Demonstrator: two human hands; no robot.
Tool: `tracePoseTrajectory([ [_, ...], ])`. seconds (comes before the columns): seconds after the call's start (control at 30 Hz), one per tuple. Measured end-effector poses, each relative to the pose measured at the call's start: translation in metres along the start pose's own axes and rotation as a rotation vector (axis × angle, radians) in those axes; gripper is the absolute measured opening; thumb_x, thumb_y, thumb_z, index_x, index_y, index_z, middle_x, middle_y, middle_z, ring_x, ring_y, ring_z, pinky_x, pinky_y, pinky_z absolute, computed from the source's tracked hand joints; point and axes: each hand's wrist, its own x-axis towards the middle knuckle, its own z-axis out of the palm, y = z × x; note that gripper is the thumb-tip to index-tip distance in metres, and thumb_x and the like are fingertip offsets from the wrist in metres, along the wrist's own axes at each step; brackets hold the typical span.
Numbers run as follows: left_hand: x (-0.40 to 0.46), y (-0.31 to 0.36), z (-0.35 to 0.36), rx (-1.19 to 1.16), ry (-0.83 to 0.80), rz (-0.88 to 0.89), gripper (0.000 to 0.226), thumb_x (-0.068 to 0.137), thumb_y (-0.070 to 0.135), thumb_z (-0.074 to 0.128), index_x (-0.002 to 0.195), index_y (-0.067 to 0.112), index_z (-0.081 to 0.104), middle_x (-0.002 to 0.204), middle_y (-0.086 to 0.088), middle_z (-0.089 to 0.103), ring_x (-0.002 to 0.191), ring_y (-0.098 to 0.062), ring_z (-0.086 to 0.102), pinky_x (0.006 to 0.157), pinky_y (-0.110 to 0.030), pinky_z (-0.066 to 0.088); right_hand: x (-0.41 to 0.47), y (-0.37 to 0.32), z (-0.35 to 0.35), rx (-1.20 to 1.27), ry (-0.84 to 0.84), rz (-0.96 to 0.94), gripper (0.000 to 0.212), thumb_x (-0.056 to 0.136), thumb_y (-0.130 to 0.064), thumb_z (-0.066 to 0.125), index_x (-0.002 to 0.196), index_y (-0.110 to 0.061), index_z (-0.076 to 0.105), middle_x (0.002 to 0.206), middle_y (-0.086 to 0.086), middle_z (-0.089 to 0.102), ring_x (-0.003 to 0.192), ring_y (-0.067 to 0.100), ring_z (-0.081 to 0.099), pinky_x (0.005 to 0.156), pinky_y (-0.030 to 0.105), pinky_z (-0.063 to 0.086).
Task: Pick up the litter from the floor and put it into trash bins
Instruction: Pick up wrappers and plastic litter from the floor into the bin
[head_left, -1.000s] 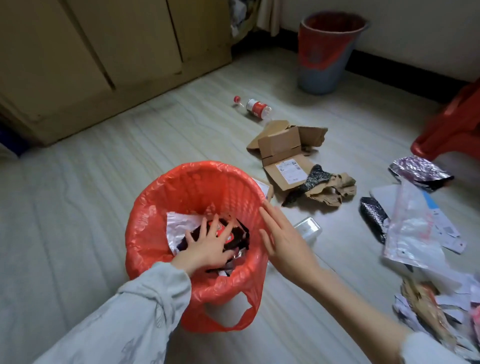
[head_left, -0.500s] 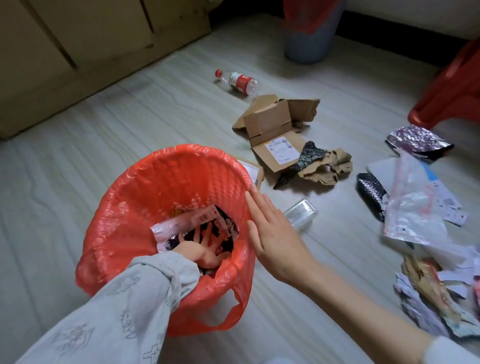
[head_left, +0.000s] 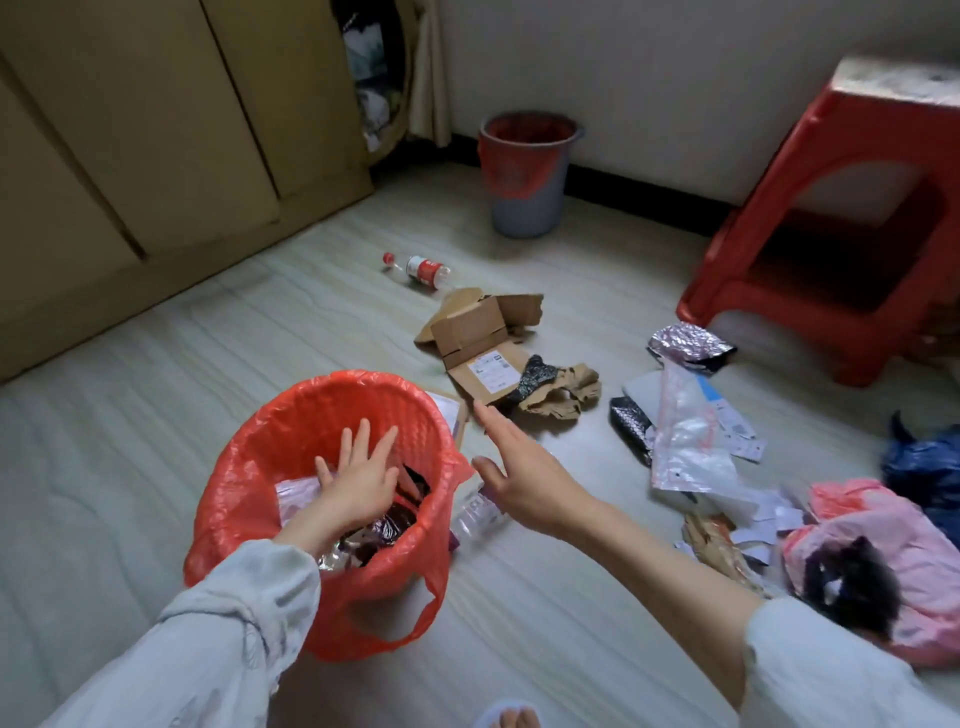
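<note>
My left hand (head_left: 358, 480) spreads open above the red-lined trash bin (head_left: 291, 452); my right hand (head_left: 524, 480) hovers open and empty beside its rim.

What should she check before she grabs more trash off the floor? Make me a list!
1. Left hand free: ok, fingers spread over the red-lined bin, holding nothing.
2. Right hand free: ok, open, reaching toward the floor litter.
3. Room in the bin: ok, wrappers fill only the bottom.
4. Bin upright: ok.
5. Nearest litter reachable: ok, a clear plastic container lies beside the bin, under the right hand.
6. Cardboard box fits in the bin: cannot tell.
</note>
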Motion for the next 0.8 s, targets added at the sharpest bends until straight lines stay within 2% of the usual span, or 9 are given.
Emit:
tracePoseTrajectory([
  [0.03,-0.009,0.013,-0.010,-0.068,0.089,0.039,0.054,0.099,0.025,0.034,0.148,0.025,0.012,0.158,-0.006,-0.007,0.144,-0.027,-0.010,0.113,-0.055,0.002,-0.013,-0.003,-0.014,0.000,0.011,0.019,0.061,0.099,-0.024,0.040,0.151,-0.021,0.008,0.158,-0.001,0.014,0.144,0.015,0.017,0.117,0.030,0.017],
  [0.1,-0.031,0.045,-0.025,-0.162,0.240,0.167,0.049,0.096,0.020,0.039,0.144,0.014,0.027,0.154,-0.014,0.015,0.144,-0.029,0.006,0.117,-0.048,0.009,-0.041,-0.004,-0.044,-0.029,0.048,0.070,0.060,0.099,-0.025,0.042,0.150,-0.022,0.011,0.154,0.003,0.027,0.139,0.020,0.030,0.112,0.031,0.026],
  [0.17,-0.062,0.090,-0.037,-0.225,0.273,0.336,0.046,0.096,0.018,0.043,0.140,0.009,0.034,0.148,-0.017,0.029,0.140,-0.028,0.020,0.116,-0.038,0.015,-0.076,0.001,-0.073,-0.083,0.108,0.128,0.057,0.098,-0.026,0.042,0.149,-0.021,0.016,0.145,0.009,0.042,0.131,0.026,0.042,0.106,0.035,0.035],
  [0.3,-0.128,0.184,-0.040,-0.287,0.164,0.648,0.046,0.096,0.019,0.046,0.140,0.012,0.034,0.141,-0.009,0.042,0.129,-0.020,0.039,0.105,-0.024,0.027,-0.159,0.019,-0.122,-0.170,0.282,0.235,0.048,0.097,-0.026,0.044,0.143,-0.020,0.033,0.128,0.009,0.060,0.118,0.029,0.053,0.098,0.035,0.042],
  [0.4,-0.162,0.238,-0.033,-0.303,0.082,0.824,0.046,0.095,0.020,0.047,0.139,0.015,0.036,0.138,-0.008,0.048,0.122,-0.017,0.048,0.099,-0.024,0.035,-0.217,0.028,-0.151,-0.235,0.396,0.289,0.041,0.097,-0.029,0.044,0.137,-0.020,0.043,0.120,0.007,0.064,0.113,0.027,0.056,0.096,0.036,0.043],
  [0.57,-0.214,0.329,0.001,-0.268,-0.100,1.093,0.040,0.096,0.018,0.047,0.135,0.014,0.042,0.137,-0.005,0.047,0.125,-0.019,0.046,0.101,-0.029,0.038,-0.326,0.060,-0.180,-0.251,0.538,0.531,0.038,0.097,-0.029,0.044,0.134,-0.020,0.048,0.113,0.007,0.066,0.110,0.026,0.056,0.089,0.030,0.040],
  [0.7,-0.243,0.389,0.017,-0.187,-0.169,1.263,0.037,0.096,0.017,0.046,0.132,0.009,0.045,0.132,-0.010,0.052,0.116,-0.024,0.053,0.096,-0.026,0.038,-0.397,0.077,-0.180,-0.289,0.506,0.742,0.042,0.095,-0.035,0.045,0.135,-0.022,0.046,0.122,0.009,0.062,0.116,0.029,0.053,0.094,0.035,0.042],
  [0.8,-0.264,0.425,0.040,-0.112,-0.263,1.357,0.038,0.096,0.018,0.045,0.133,0.009,0.045,0.134,-0.008,0.051,0.118,-0.023,0.052,0.095,-0.025,0.038,-0.445,0.084,-0.174,-0.304,0.464,0.892,0.044,0.095,-0.042,0.044,0.136,-0.025,0.043,0.121,0.007,0.062,0.114,0.027,0.054,0.095,0.039,0.044],
])
